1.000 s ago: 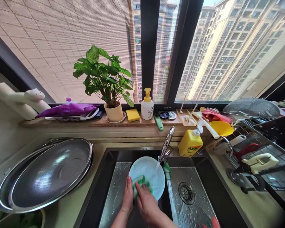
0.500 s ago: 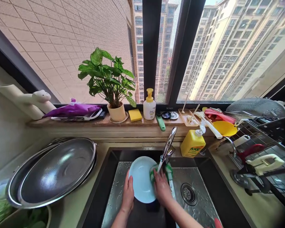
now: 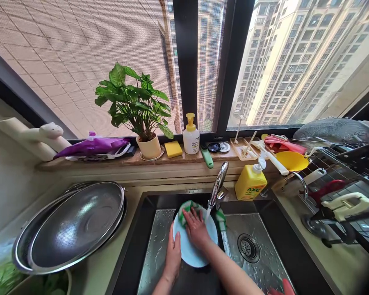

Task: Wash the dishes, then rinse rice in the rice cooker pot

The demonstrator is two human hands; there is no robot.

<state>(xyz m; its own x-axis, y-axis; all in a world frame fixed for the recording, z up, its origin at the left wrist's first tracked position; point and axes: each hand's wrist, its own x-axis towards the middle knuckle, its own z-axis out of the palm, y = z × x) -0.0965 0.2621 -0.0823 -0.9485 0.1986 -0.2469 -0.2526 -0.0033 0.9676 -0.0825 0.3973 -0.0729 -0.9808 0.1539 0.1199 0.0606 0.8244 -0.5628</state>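
A pale blue-white plate [image 3: 193, 255] stands tilted in the steel sink, with water from the faucet falling near its upper right edge. My left hand [image 3: 173, 257] grips its lower left rim from the side. My right hand [image 3: 197, 228] lies across the plate's face and presses a wet green-and-white scouring cloth [image 3: 187, 211] against its upper part. Part of the cloth is hidden under my fingers. A green-headed scrubber with a white handle [image 3: 223, 229] leans in the sink, just right of the plate and apart from both hands.
The chrome faucet [image 3: 218, 184] rises behind the sink, with a yellow AXE bottle [image 3: 251, 182] to its right. Stacked steel basins [image 3: 74, 227] sit on the left counter. A wire dish rack [image 3: 335, 192] stands on the right. A sill behind holds a potted plant [image 3: 135, 110].
The cloth and my right hand have moved from the plate's lower left, over to its right side, and now to its upper left. The plate has shifted slightly right.
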